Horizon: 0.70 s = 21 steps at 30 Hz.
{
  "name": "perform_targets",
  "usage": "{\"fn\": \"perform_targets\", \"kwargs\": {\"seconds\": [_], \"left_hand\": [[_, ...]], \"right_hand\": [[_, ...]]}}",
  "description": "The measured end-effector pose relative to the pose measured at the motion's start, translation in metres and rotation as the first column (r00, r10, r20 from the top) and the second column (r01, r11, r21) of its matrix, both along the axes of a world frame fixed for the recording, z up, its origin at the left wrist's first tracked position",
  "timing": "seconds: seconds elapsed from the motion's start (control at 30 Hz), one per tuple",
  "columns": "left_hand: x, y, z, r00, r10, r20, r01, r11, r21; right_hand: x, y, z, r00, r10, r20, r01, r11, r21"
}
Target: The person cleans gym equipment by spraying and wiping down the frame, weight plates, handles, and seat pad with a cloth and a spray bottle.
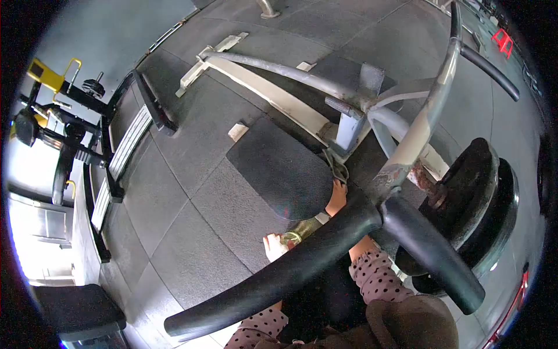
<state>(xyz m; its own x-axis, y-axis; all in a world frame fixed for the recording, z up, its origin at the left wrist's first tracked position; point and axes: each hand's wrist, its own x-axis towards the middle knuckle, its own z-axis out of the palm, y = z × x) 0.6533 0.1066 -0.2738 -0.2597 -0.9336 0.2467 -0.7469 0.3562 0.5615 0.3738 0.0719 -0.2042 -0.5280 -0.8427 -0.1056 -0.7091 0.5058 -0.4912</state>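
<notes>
My left hand (274, 247) is closed around the near end of a shiny gold-coloured bottle-like object (299, 230) with a pale grey end, just above the rubber floor. The black handle pad crosses in front of that arm. My right hand (336, 199) reaches under the machine's frame, at the edge of a black textured foot plate (282, 166). Its fingers press on a crumpled grey cloth (337, 167) by the base of the upright; part of the fingers is hidden. Polka-dot sleeves cover both forearms.
A grey machine frame (424, 125) with padded black handles (279, 273) passes close over my arms. Black weight plates (471, 198) hang at the right. A black bench (78, 308) stands lower left, yellow-and-black equipment (49, 72) upper left, and a red stool (502, 42) far right.
</notes>
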Motion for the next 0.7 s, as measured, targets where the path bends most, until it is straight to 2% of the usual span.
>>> {"fn": "perform_targets", "kwargs": {"seconds": [0.03,0.1,0.2,0.3,0.33,0.43,0.47,0.5,0.53,0.63,0.67,0.7], "left_hand": [[-0.012,-0.002,0.046,0.992,-0.053,0.111,0.060,0.997,-0.055],[-0.025,-0.009,0.089,0.972,-0.105,0.208,0.140,0.977,-0.158],[-0.033,-0.014,0.117,0.969,-0.168,0.181,0.216,0.933,-0.290],[-0.034,-0.012,0.111,0.995,-0.085,-0.050,0.078,0.987,-0.141],[-0.035,-0.014,0.125,0.985,-0.148,0.083,0.162,0.967,-0.196],[-0.035,-0.011,0.101,0.999,-0.025,0.036,0.030,0.992,-0.126],[-0.018,-0.011,0.072,0.990,-0.086,0.109,0.100,0.987,-0.129],[0.000,-0.011,0.043,0.973,-0.148,0.177,0.172,0.977,-0.130],[0.009,-0.008,0.030,0.974,-0.156,0.167,0.132,0.980,0.146],[0.057,-0.002,-0.068,0.934,-0.259,0.245,0.244,0.966,0.089],[0.050,-0.003,-0.063,0.958,-0.201,0.204,0.146,0.956,0.254],[0.044,-0.005,-0.048,0.959,-0.184,0.215,0.104,0.935,0.338]], "right_hand": [[0.000,-0.001,-0.002,1.000,-0.005,-0.006,0.005,1.000,0.000],[-0.008,-0.013,0.002,1.000,-0.027,-0.002,0.027,1.000,-0.002],[-0.030,-0.042,0.015,0.997,-0.066,0.035,0.066,0.998,-0.005],[-0.045,-0.060,0.025,0.991,-0.091,0.100,0.089,0.996,0.020],[-0.047,-0.061,0.029,0.988,-0.095,0.119,0.092,0.995,0.033],[-0.041,-0.057,0.037,0.974,-0.087,0.207,0.075,0.995,0.064],[-0.033,-0.051,0.038,0.994,-0.093,0.063,0.095,0.995,-0.026],[-0.028,-0.046,0.036,0.995,-0.095,-0.001,0.095,0.993,-0.072],[-0.025,-0.040,0.034,0.995,-0.088,-0.035,0.084,0.992,-0.097],[-0.017,-0.015,0.027,0.995,-0.053,-0.081,0.044,0.993,-0.111],[-0.014,-0.004,0.024,0.995,-0.038,-0.095,0.028,0.994,-0.108],[-0.011,0.006,0.019,0.994,-0.024,-0.110,0.013,0.995,-0.101]]}}
